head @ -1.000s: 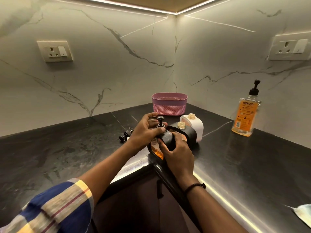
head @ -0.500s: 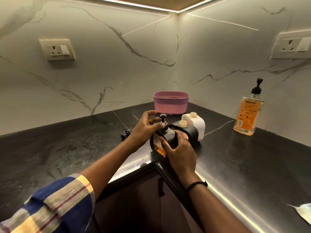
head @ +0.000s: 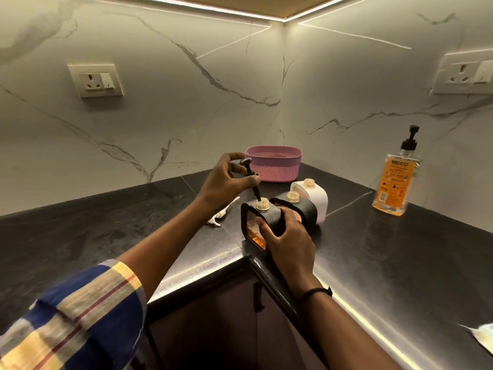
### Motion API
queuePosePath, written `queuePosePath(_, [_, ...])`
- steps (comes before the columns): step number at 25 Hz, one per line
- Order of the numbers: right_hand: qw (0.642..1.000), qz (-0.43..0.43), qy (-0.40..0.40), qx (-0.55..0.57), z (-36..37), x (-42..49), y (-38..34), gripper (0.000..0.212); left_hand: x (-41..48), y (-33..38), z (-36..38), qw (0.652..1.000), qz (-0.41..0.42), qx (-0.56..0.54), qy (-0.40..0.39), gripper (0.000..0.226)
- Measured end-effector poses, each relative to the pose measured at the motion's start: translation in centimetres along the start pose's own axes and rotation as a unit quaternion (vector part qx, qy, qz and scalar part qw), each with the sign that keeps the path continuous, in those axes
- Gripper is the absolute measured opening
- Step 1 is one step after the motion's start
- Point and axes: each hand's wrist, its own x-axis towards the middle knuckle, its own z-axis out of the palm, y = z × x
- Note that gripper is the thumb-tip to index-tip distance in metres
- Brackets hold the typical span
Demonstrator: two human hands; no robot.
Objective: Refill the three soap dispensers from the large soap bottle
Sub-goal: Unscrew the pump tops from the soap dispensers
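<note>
Three squat soap dispensers stand in a row at the counter's inner corner. My right hand [head: 286,236] grips the nearest black dispenser [head: 253,228], which has orange soap low inside. My left hand [head: 225,181] holds its black pump head [head: 250,177] lifted clear, the pump's tube end just above the open neck. Behind it stand a second black dispenser [head: 306,209] and a white dispenser [head: 318,194], both with open necks. The large soap bottle [head: 396,177], clear with orange soap and a black pump, stands apart at the right near the wall.
A pink perforated basket [head: 274,166] sits in the wall corner behind the dispensers. A white pump head [head: 221,216] lies on the dark counter [head: 93,231] left of them. Wall sockets are at upper left and upper right. A cloth corner [head: 480,340] shows at lower right.
My left hand has lifted the black pump head up out of the nearest dispenser's neck. My right hand still holds that dispenser.
</note>
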Motion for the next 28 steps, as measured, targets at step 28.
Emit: queuePosePath(28, [0.998, -0.032, -0.013, -0.050, 7.0, 4.9, 0.1, 0.074, 1.4, -19.4, -4.6, 0.950, -0.184, 0.128, 0.217, 0.030])
